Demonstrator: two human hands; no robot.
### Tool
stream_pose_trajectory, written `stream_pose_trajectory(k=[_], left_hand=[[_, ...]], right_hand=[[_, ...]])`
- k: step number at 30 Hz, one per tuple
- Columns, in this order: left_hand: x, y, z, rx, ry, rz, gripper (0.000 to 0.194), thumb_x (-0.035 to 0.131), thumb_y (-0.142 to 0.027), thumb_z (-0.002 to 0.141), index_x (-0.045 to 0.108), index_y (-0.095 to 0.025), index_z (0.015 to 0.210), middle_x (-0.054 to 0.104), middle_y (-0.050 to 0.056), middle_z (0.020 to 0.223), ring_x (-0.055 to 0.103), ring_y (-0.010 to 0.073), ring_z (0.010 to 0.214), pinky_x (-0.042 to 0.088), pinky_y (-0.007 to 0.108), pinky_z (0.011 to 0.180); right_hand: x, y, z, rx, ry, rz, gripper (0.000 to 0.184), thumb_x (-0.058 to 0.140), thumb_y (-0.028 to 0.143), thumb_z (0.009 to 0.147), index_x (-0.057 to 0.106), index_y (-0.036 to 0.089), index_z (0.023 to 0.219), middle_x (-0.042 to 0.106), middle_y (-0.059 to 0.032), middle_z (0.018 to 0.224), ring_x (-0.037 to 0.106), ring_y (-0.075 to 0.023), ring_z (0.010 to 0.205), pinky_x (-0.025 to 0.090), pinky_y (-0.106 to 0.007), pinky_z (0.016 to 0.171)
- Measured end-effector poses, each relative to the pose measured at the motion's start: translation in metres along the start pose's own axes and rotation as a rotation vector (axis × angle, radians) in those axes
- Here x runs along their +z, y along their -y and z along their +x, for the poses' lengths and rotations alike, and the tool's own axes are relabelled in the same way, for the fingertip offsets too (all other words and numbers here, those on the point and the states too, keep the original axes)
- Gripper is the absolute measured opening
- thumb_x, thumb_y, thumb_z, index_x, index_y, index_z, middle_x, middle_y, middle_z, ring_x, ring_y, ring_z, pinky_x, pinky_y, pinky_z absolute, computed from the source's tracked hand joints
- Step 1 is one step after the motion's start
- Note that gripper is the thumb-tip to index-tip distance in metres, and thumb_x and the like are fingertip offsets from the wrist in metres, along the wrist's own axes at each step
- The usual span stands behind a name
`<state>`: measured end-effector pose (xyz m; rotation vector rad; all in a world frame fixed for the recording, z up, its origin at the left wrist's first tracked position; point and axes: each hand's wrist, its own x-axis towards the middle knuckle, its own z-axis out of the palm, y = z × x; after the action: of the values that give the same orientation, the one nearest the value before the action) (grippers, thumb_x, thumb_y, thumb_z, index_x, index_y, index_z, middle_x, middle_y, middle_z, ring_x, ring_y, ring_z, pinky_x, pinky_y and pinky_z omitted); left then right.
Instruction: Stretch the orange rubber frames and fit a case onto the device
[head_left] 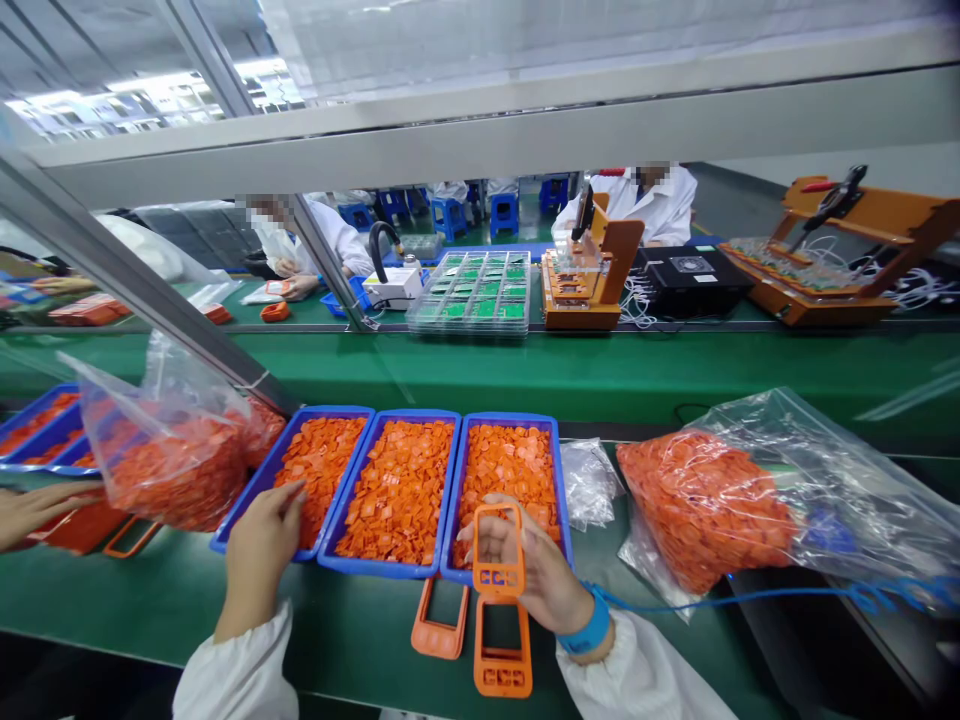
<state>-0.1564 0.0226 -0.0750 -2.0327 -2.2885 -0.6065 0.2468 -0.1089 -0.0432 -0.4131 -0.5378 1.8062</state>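
Note:
My right hand point(536, 565) is closed around an orange plastic frame point(497, 550), held upright over the near edge of the right blue tray point(559, 470). My left hand point(262, 545) reaches into the left blue tray point(247, 495), fingers curled down on the small orange parts point(322, 460); what they pinch is hidden. Between them stands a middle blue tray point(450, 470), also full of orange pieces. Two more orange frames point(441, 622) point(502, 650) lie flat on the green table below the trays. A blue wrist strap point(589, 630) with a coiled cord sits on my right wrist.
Clear bags of orange parts lie at left point(169, 450) and right point(750, 500). Another person's hand point(34, 510) rests at the far left near orange frames. Across the green belt point(600, 375) are circuit-board trays point(476, 290), orange fixtures point(589, 270) and seated workers in white coats.

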Motion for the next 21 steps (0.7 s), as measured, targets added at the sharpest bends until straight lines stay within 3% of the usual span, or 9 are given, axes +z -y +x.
stream_pose_trajectory(k=[10, 15, 19, 21], left_hand=[[0.002, -0.001, 0.0, -0.015, -0.035, -0.018, 0.041, 0.052, -0.04, 0.096, 0.081, -0.018, 0.113, 0.077, 0.014, 0.116, 0.072, 0.0304, 0.104, 0.057, 0.04, 0.09], [-0.003, -0.007, -0.002, -0.009, -0.07, -0.084, 0.043, 0.052, -0.045, 0.094, 0.081, -0.016, 0.109, 0.078, 0.014, 0.112, 0.074, 0.0312, 0.1, 0.058, 0.042, 0.09], [-0.017, -0.036, -0.026, -0.154, -0.319, -0.304, 0.042, 0.061, -0.053, 0.091, 0.081, -0.018, 0.104, 0.082, 0.011, 0.104, 0.076, 0.0291, 0.097, 0.059, 0.042, 0.094], [-0.023, -0.064, -0.052, -0.23, -0.361, -0.429, 0.043, 0.068, -0.057, 0.089, 0.081, -0.019, 0.105, 0.082, 0.01, 0.103, 0.077, 0.0295, 0.099, 0.06, 0.043, 0.096]], right_hand=[[-0.001, 0.001, 0.001, 0.006, 0.028, 0.019, 0.06, 0.085, 0.057, 0.082, 0.066, 0.023, 0.127, 0.081, -0.0101, 0.111, 0.074, -0.0228, 0.096, 0.052, -0.035, 0.086], [-0.003, -0.001, 0.001, -0.052, -0.02, 0.061, 0.057, 0.08, 0.059, 0.085, 0.067, 0.023, 0.127, 0.081, -0.0106, 0.108, 0.073, -0.0242, 0.102, 0.051, -0.034, 0.089], [-0.004, -0.001, 0.001, -0.059, -0.026, 0.064, 0.053, 0.078, 0.057, 0.087, 0.067, 0.024, 0.126, 0.081, -0.0106, 0.11, 0.072, -0.0247, 0.104, 0.051, -0.035, 0.089], [-0.004, -0.001, 0.0, -0.062, -0.032, 0.06, 0.052, 0.077, 0.058, 0.088, 0.067, 0.024, 0.126, 0.081, -0.0108, 0.11, 0.072, -0.025, 0.105, 0.051, -0.036, 0.091]])
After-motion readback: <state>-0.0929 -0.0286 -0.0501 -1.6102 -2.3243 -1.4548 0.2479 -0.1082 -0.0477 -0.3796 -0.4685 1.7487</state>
